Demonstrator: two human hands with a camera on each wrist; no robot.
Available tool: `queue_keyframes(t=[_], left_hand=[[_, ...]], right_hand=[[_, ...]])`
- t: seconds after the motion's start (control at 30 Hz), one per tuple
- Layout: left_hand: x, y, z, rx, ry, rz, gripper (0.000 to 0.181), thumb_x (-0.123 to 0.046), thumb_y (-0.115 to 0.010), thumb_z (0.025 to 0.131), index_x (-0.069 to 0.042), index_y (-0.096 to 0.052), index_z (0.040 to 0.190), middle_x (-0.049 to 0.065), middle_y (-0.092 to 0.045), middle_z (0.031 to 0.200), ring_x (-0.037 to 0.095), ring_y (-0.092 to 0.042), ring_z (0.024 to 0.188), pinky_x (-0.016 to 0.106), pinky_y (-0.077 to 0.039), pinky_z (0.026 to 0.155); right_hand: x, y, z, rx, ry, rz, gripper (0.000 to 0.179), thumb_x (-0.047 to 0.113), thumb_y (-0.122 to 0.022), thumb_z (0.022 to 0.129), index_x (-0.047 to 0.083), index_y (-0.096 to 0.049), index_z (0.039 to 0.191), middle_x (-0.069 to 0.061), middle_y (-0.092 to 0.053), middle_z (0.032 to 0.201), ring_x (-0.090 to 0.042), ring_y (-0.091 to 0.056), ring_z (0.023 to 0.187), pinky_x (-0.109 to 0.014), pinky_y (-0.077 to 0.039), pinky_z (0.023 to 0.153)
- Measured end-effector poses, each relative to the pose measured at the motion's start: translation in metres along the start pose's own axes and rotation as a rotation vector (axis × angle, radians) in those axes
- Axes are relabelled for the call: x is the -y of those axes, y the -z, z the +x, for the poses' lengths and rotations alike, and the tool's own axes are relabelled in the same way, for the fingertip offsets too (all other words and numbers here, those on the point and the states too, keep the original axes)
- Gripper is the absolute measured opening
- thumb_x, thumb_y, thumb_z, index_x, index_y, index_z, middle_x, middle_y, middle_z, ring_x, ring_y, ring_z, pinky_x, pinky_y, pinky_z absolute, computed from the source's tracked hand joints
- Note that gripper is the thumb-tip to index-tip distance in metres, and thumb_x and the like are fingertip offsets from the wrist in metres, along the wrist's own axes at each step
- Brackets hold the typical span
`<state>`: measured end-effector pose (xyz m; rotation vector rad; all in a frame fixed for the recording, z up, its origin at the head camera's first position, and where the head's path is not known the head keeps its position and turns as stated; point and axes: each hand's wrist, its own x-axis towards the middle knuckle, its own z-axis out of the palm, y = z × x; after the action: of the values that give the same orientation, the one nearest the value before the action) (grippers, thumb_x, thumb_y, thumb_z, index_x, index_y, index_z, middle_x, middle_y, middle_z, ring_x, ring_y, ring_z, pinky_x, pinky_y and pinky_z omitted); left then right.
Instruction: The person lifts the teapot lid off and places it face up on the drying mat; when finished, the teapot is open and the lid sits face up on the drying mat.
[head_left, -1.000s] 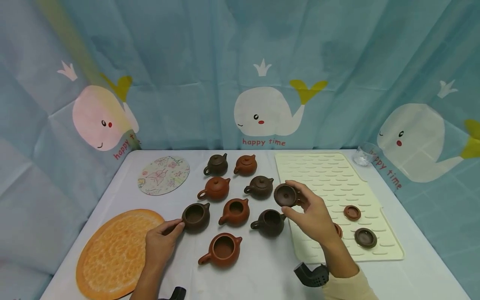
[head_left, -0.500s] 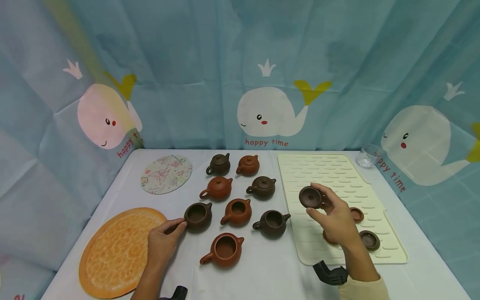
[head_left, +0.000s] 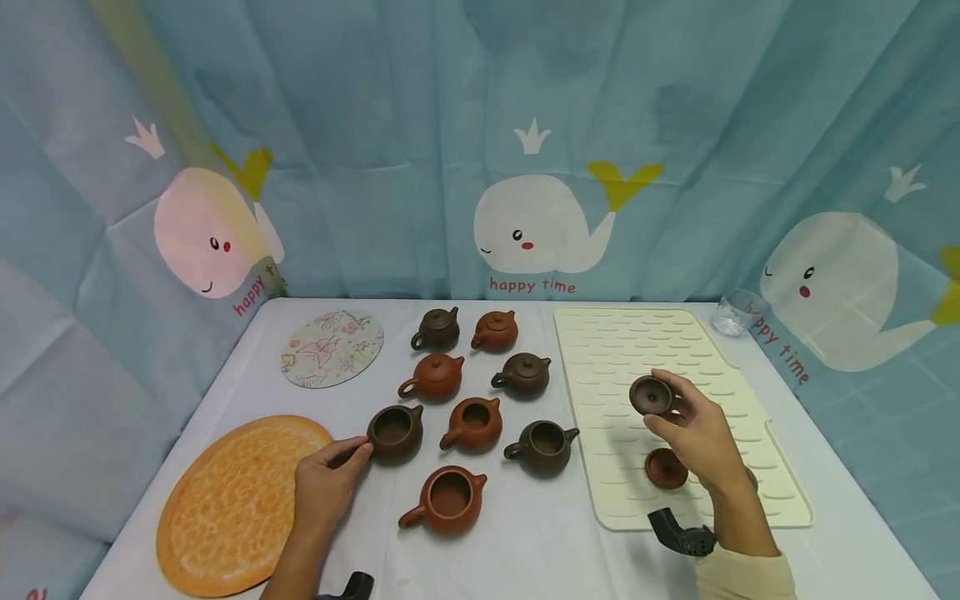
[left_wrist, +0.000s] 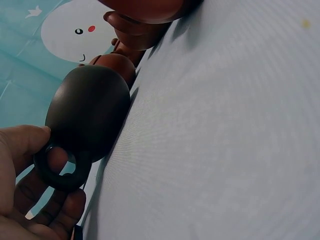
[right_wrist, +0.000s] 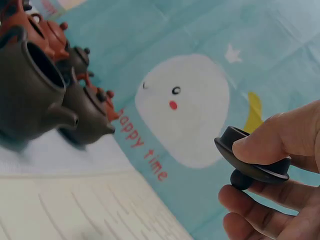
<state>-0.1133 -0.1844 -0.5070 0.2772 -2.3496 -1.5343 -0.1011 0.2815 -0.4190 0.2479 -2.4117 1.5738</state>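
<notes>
My left hand (head_left: 324, 485) pinches the ring handle of a dark brown teapot (head_left: 395, 435). This pot has no lid on and stands upright on the white table. Up close in the left wrist view, thumb and fingers close round the handle (left_wrist: 64, 177). Over the cream mat (head_left: 622, 508), my right hand (head_left: 701, 433) holds a dark teapot lid (head_left: 651, 395) by its edge. The lid's hollow underside faces the head camera, and its knob (right_wrist: 241, 180) points down in the right wrist view. A reddish lid (head_left: 666, 468) lies on the mat below.
Lidless pots near my hands include a reddish teapot (head_left: 452, 500), another reddish teapot (head_left: 472, 425) and a dark teapot (head_left: 545, 447). Several lidded pots (head_left: 431, 377) stand behind. A round bread-patterned mat (head_left: 240, 508), floral disc (head_left: 332, 348) and clear glass (head_left: 735, 314) sit around.
My right hand has carried the dark lid rightward, from beside the right dark teapot to over the cream mat. The left hand keeps its hold on the handle.
</notes>
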Motion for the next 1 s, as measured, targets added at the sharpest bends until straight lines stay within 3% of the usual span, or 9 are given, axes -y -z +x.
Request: queue_keyframes(t=[0.23, 0.53, 1.0], left_hand=[[-0.001, 0.0, 0.0, 0.001, 0.004, 0.001, 0.012, -0.009, -0.076, 0.084, -0.004, -0.077, 0.095, 0.007, -0.072, 0.091, 0.005, -0.063, 0.083, 0.011, -0.046, 0.071], [-0.005, 0.001, -0.001, 0.0, -0.011, -0.032, 0.012, -0.007, -0.076, 0.084, -0.001, -0.076, 0.094, 0.009, -0.072, 0.09, 0.005, -0.063, 0.082, 0.011, -0.046, 0.07], [-0.007, 0.002, -0.001, 0.005, 0.004, -0.061, 0.013, -0.006, -0.077, 0.083, 0.0, -0.076, 0.094, 0.012, -0.071, 0.09, 0.003, -0.062, 0.08, 0.011, -0.046, 0.07]], right_hand=[[-0.012, 0.003, -0.001, 0.021, -0.108, -0.038, 0.062, -0.008, -0.065, 0.086, 0.002, -0.041, 0.143, -0.023, -0.05, 0.127, -0.009, -0.06, 0.1, -0.023, -0.052, 0.073], [-0.025, 0.005, -0.001, 0.072, -0.264, -0.137, 0.063, -0.004, -0.066, 0.087, 0.007, -0.042, 0.144, -0.022, -0.05, 0.129, -0.034, -0.057, 0.107, -0.029, -0.052, 0.07], [-0.038, 0.002, 0.001, 0.133, -0.34, -0.313, 0.063, 0.0, -0.068, 0.083, 0.005, -0.045, 0.141, -0.027, -0.053, 0.122, -0.036, -0.056, 0.097, -0.035, -0.046, 0.063]])
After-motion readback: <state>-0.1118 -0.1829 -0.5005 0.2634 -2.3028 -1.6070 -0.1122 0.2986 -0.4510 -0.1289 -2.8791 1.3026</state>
